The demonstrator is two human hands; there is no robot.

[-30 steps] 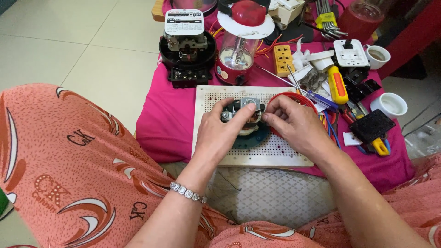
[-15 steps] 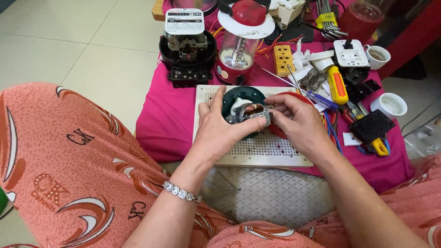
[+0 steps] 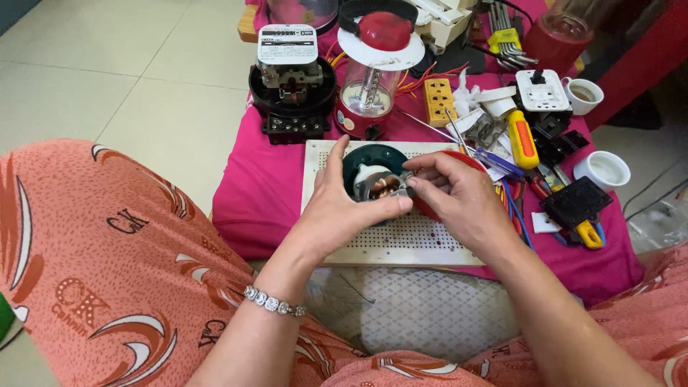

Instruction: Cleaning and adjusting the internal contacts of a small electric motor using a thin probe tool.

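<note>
Copper windings glint in the small motor I have pinched between both hands, just above the white perforated board on the pink cloth. My judgement is that this handling goes best with the motor kept low over the board, so anything that slips lands on it, and with pressure on the metal frame, not on the fine wire.

My left hand is curled round the near side of the motor, thumb pressed along its lower edge and the index finger stretched up past the dark green round housing behind it; the grasp is firm, fingers half closed. My right hand comes in from the other side, fingertips closed in a tight pinch on the motor's right end, where a small metal part sits; I cannot tell what exactly they nip.

Around the board lie a yellow-handled screwdriver, a blue-handled tool, a yellow socket block, a red-capped jar unit and an opened electric meter.
</note>
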